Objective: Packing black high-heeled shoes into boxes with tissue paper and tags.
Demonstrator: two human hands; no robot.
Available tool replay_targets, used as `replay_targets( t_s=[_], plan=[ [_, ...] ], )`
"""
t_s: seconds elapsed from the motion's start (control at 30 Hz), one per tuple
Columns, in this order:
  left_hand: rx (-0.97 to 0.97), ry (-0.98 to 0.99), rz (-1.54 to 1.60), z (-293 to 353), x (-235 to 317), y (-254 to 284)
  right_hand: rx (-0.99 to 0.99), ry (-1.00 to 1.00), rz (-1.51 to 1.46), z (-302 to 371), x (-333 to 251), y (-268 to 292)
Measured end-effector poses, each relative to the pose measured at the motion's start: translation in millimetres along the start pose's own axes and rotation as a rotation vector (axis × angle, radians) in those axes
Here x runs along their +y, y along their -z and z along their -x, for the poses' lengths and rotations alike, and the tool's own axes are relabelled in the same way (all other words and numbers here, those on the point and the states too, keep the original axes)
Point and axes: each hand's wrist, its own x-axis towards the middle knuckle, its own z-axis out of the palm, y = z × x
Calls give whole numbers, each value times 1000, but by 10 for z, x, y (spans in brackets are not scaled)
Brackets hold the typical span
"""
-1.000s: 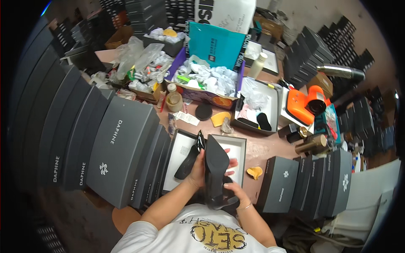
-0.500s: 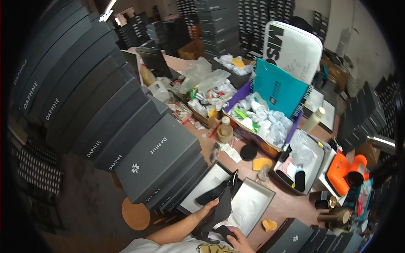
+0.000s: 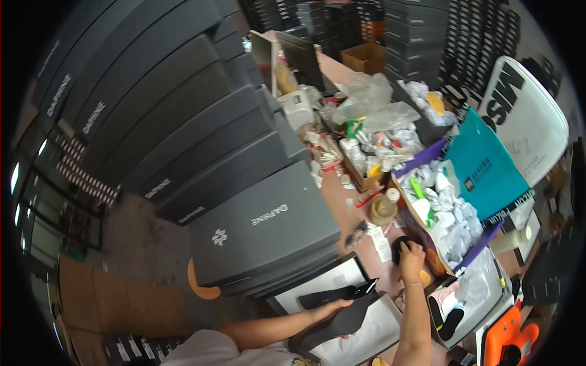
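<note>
My left hand [image 3: 332,310] is closed around a black shoe [image 3: 342,323] with a long, soft upper, low in front of me. Part of the shoe is hidden by my hand and forearm. Behind it, a dark sole-shaped piece [image 3: 323,297] lies over an open shoebox [image 3: 288,301] with a pale inside. My right hand [image 3: 413,261] reaches forward across the table, its fingers curled over a black round disc [image 3: 398,247]. A white paper slip [image 3: 379,244] lies just left of that disc.
Stacked dark shoeboxes [image 3: 262,226] rise on the left. A purple-edged box [image 3: 448,226] of crumpled white paper stands beyond my right hand, near a jar [image 3: 383,210] of yellowish liquid. An orange object [image 3: 503,335] and an open box [image 3: 479,311] lie at right.
My right hand has left the shoe and reached forward onto the black disc. My left hand still holds the shoe. The view has swung left.
</note>
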Motion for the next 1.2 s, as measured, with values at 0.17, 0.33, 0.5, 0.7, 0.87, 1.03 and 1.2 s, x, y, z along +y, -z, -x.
replay_targets(
  t_s=[0.17, 0.33, 0.5, 0.7, 0.87, 1.03, 1.2],
  plan=[
    [-86, -73, -4, 64, -12, 147, 37, -247, -621, 566, -897, 1089],
    [12, -273, -106, -131, -418, 39, 24, 96, -590, 1789, -2027, 1549],
    [-162, -275, -230, 427, -410, -566, 243, -197, -550, 1883, -1899, 1392],
    [-278, -254, -158, 454, -547, -200, 229, -261, -492, 1795, -2060, 1347],
    [-298, -340, -111, 609, -401, -222, 194, 3, -426, 2087, -2749, 1658],
    [-93, -306, -343, 604, -273, -243, 248, -96, -471, 1445, -2375, 1484],
    [-127, -209, 108, 383, -316, 43, 20, 98, -373, 1813, -2689, 1761]
  ],
)
